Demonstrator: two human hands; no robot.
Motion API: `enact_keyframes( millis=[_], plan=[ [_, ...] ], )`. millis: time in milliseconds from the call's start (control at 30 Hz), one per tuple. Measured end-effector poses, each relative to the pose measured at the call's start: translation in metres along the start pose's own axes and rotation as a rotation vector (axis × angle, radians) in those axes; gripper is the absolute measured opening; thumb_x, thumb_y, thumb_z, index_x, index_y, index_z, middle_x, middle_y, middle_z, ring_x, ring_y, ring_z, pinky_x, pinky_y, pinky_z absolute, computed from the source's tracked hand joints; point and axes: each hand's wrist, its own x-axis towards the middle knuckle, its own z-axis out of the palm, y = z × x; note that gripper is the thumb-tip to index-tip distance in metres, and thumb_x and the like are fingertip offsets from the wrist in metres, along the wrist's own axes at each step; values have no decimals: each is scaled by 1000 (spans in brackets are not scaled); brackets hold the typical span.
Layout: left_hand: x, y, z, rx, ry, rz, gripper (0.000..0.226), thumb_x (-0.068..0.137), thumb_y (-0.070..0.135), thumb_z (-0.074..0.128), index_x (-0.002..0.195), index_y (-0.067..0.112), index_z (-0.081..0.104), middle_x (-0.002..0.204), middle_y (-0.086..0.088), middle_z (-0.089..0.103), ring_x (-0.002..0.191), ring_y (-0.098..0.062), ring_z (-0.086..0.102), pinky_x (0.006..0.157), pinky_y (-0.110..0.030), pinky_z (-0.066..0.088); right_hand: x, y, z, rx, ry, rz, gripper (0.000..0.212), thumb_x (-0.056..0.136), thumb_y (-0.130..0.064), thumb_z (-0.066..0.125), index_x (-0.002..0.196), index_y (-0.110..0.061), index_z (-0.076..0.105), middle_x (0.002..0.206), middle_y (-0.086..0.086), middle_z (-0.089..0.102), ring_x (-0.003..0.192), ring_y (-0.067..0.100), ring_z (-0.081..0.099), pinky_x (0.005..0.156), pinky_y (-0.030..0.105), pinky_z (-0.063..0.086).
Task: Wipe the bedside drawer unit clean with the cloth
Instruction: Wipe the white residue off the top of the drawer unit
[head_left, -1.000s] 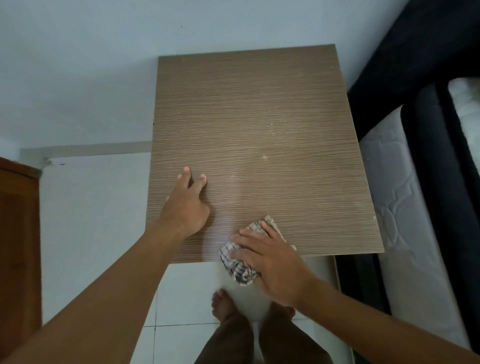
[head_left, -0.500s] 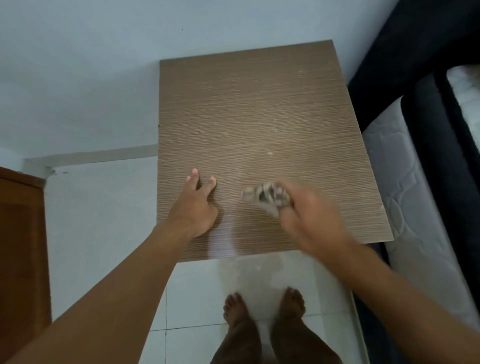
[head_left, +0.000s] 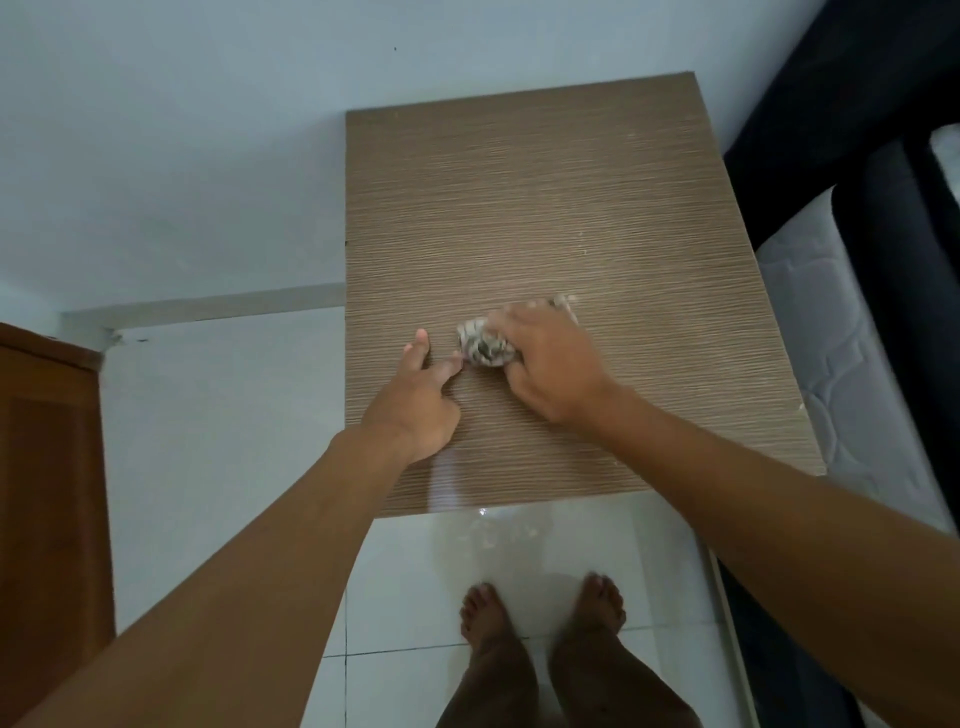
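The checked cloth (head_left: 482, 347) lay bunched on the drawer unit (head_left: 545, 208) top, about mid-depth and left of centre, gripped by the right hand (head_left: 545, 364) with fingers curled round it (image blurred). The left hand (head_left: 415, 400) rested flat, fingers straight, near the left edge, its fingertips just beside the cloth.

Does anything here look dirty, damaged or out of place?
Nothing is spilled or askew. The drawer unit top carries pale specks toward its far right, and small white marks dot its right edge, perhaps chips. The right hand holds the bunched cloth mid-top; the left hand rests flat beside it.
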Motion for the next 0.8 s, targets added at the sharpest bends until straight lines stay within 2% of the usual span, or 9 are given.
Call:
enact_keyframes(
  millis=[67,200,267,333,467,533,600,700,800],
  plan=[
    [0,-1,-3,-17,-16,6,62,97,7,38,154,29,25,163,5,-16,150,-16,-10,119,-35,3,-36,-8,9,-3,-13,-50,48,74,-22,37,108,-4,65,104,14,67,96,35,60,97,45,42],
    [-1,-2,-4,-37,-39,15,63,97,5,37,154,28,25,163,6,-16,150,-15,-11,119,-34,2,-115,-25,23,10,-79,-51,45,75,-21,44,113,-11,66,115,7,67,111,25,60,111,46,33],
    [-1,-2,-2,-25,-36,14,63,97,7,38,154,29,24,163,6,-17,150,-16,-11,119,-36,4,-143,-40,21,58,-131,-11,41,76,-24,46,111,-17,66,108,0,68,104,18,60,106,46,42],
    [-1,-2,0,-15,-28,7,62,97,12,41,154,30,24,163,7,-17,150,-16,-10,119,-39,6,-162,-55,13,168,-153,94,38,78,-27,44,110,-22,64,99,-6,67,91,14,60,89,39,51],
    [-1,0,5,18,-6,-20,64,96,26,49,154,32,22,163,9,-16,150,-17,-8,119,-42,12,-176,-68,-17,342,48,351,36,82,-26,44,113,-31,61,99,-17,68,88,2,62,78,20,49],
    [-3,2,8,40,3,-24,68,95,31,51,155,30,20,163,7,-16,151,-18,-7,119,-42,12,-167,-64,-38,377,182,466,28,85,-26,42,106,-32,60,90,-17,66,80,-4,59,66,15,45],
    [-5,4,9,44,-1,-26,70,94,33,52,155,29,18,163,5,-16,151,-20,-6,120,-43,11,-155,-48,-56,342,316,561,16,90,-23,41,95,-31,54,77,-14,58,70,-2,54,54,12,36],
    [-7,6,9,64,-9,-32,70,94,34,52,155,29,18,163,4,-16,151,-21,-6,120,-43,10,-135,-5,-72,211,435,695,17,94,-14,45,103,-23,57,86,-10,57,75,10,50,63,25,32],
    [-6,8,9,90,1,-45,70,94,34,53,155,30,19,163,4,-15,151,-23,-4,119,-44,11,-121,39,-58,174,410,798,32,91,-10,43,116,-19,60,104,-4,60,94,19,53,76,32,33]
  ],
)
